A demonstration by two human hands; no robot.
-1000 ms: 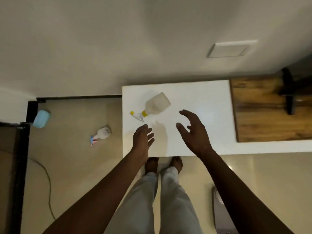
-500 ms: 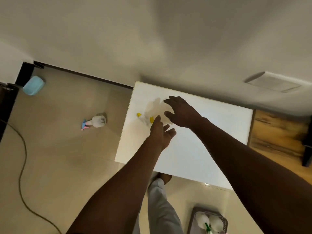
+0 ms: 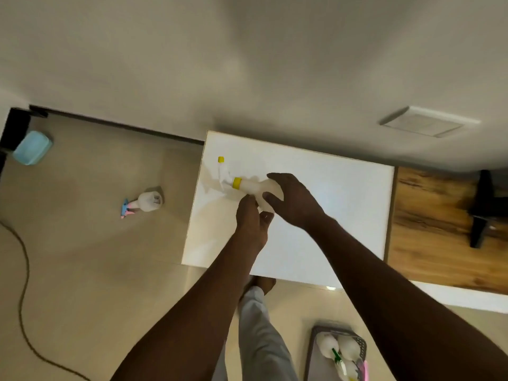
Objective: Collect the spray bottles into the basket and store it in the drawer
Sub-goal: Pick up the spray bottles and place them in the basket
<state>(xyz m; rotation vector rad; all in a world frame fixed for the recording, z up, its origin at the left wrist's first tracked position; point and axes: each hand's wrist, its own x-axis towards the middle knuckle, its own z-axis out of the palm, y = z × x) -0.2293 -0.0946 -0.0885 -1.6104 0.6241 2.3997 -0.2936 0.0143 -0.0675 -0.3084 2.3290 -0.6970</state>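
Note:
A white spray bottle with a yellow collar and nozzle (image 3: 248,185) lies on its side on the white table top (image 3: 330,204), nozzle pointing left. My right hand (image 3: 295,200) is wrapped over its body. My left hand (image 3: 250,220) touches the bottle's underside from the near side, fingers curled. A second white spray bottle with a pink and blue trigger (image 3: 144,202) lies on the floor to the left of the table. The grey basket (image 3: 316,353) stands on the floor at the bottom right and holds several spray bottles (image 3: 336,350).
A wooden surface (image 3: 439,229) adjoins the table on the right, with a black object (image 3: 482,210) on it. A light blue box (image 3: 32,147) sits on the floor at the far left. A cable (image 3: 23,284) curves over the floor. My legs are below the table edge.
The view swung and both hands reached forward onto the yellow-collared bottle; my right hand now covers its body. The bottle's nozzle has turned. The basket came into view.

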